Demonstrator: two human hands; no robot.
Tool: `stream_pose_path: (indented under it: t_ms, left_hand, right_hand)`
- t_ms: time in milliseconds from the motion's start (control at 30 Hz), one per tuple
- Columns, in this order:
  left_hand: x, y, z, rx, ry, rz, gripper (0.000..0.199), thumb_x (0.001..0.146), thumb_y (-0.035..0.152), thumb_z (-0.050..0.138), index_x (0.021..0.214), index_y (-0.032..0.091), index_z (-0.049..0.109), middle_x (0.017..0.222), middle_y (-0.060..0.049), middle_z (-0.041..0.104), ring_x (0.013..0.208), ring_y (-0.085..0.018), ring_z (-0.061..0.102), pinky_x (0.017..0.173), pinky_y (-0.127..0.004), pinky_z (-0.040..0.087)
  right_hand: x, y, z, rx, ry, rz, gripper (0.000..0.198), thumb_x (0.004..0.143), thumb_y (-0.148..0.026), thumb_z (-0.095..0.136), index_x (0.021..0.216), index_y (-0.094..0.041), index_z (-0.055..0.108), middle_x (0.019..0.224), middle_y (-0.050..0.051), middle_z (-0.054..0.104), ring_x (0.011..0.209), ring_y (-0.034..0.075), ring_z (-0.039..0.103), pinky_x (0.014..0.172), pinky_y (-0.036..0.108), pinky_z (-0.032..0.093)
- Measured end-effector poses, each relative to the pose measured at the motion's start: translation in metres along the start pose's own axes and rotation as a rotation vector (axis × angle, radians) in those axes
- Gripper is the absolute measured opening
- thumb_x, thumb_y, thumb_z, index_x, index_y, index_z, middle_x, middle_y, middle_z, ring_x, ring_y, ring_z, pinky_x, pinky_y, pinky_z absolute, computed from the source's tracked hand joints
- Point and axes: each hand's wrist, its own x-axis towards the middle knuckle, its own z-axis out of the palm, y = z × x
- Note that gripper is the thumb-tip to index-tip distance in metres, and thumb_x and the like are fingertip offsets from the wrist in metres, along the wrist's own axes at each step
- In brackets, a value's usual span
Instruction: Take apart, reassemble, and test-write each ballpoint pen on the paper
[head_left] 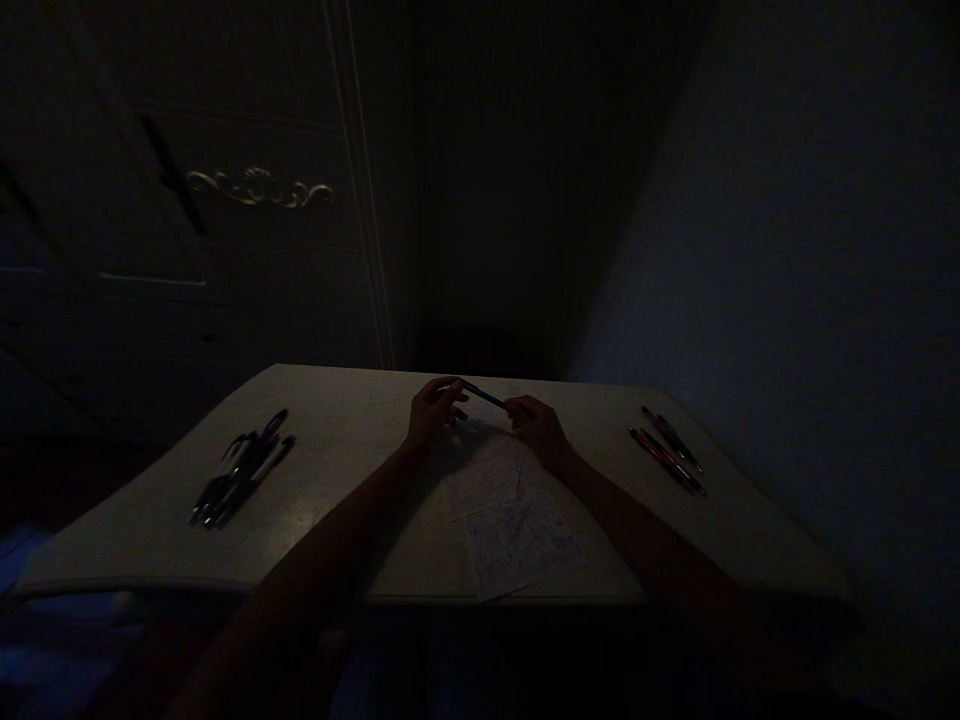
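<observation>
A dark pen [484,395] is stretched between my two hands, over the far part of the table. My left hand [435,410] pinches its left end with thumb and finger, the other fingers loosely curled. Around the right end my right hand [536,425] has its fingers closed. Below the hands lie paper sheets [517,540] covered in scribbles, overlapping and reaching the table's near edge. The light is dim, so the pen's details cannot be made out.
On the left of the pale table [322,400] lies a bunch of several pens [244,465]. More pens [667,455] lie at the right, near the wall [787,300]. A cabinet with an ornate trim [259,188] stands behind at the left.
</observation>
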Motion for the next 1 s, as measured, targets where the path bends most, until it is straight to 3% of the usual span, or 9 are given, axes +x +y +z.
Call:
stream_pose_path:
  t_ms: [233, 433, 633, 733, 1000]
  left_hand:
    - [0.001, -0.003, -0.003, 0.061, 0.009, 0.046, 0.053, 0.073, 0.066, 0.070, 0.091, 0.016, 0.064, 0.083, -0.006, 0.071, 0.047, -0.012, 0.062, 0.042, -0.023, 0.040]
    - [0.002, -0.005, -0.009, 0.257, -0.077, 0.174, 0.042, 0.083, 0.061, 0.061, 0.078, 0.019, 0.057, 0.067, 0.001, 0.061, 0.042, -0.010, 0.052, 0.042, -0.023, 0.038]
    - [0.002, -0.007, -0.017, 0.516, -0.065, 0.261, 0.037, 0.092, 0.052, 0.051, 0.070, 0.022, 0.049, 0.060, 0.004, 0.051, 0.053, -0.012, 0.047, 0.049, -0.023, 0.035]
    - [0.001, -0.007, -0.016, 0.540, -0.056, 0.273, 0.039, 0.093, 0.051, 0.049, 0.067, 0.022, 0.043, 0.059, 0.004, 0.044, 0.056, -0.012, 0.043, 0.051, -0.023, 0.032]
    - [-0.003, -0.013, -0.007, 0.376, -0.059, 0.161, 0.045, 0.094, 0.059, 0.044, 0.068, 0.022, 0.043, 0.054, 0.005, 0.042, 0.047, -0.011, 0.039, 0.045, -0.023, 0.032]
  right_hand:
    - [-0.005, -0.003, 0.001, 0.093, -0.052, 0.065, 0.052, 0.083, -0.072, 0.056, 0.084, -0.020, 0.064, 0.068, 0.000, 0.061, 0.050, 0.012, 0.053, 0.042, 0.023, 0.041]
    - [-0.002, -0.003, -0.001, 0.085, -0.009, 0.072, 0.051, 0.080, -0.071, 0.058, 0.080, -0.020, 0.064, 0.067, 0.002, 0.061, 0.050, 0.013, 0.055, 0.038, 0.022, 0.039]
    - [-0.002, 0.003, 0.003, 0.152, -0.008, 0.110, 0.050, 0.077, -0.068, 0.064, 0.084, -0.019, 0.068, 0.068, 0.002, 0.062, 0.051, 0.013, 0.057, 0.038, 0.022, 0.043]
    - [-0.001, 0.003, 0.002, 0.169, -0.004, 0.114, 0.052, 0.076, -0.067, 0.065, 0.089, -0.018, 0.070, 0.070, 0.002, 0.064, 0.053, 0.015, 0.060, 0.037, 0.023, 0.044]
    - [0.008, -0.002, -0.001, 0.310, 0.060, 0.045, 0.049, 0.066, -0.058, 0.081, 0.091, -0.018, 0.072, 0.068, 0.004, 0.073, 0.063, 0.020, 0.071, 0.064, 0.033, 0.057]
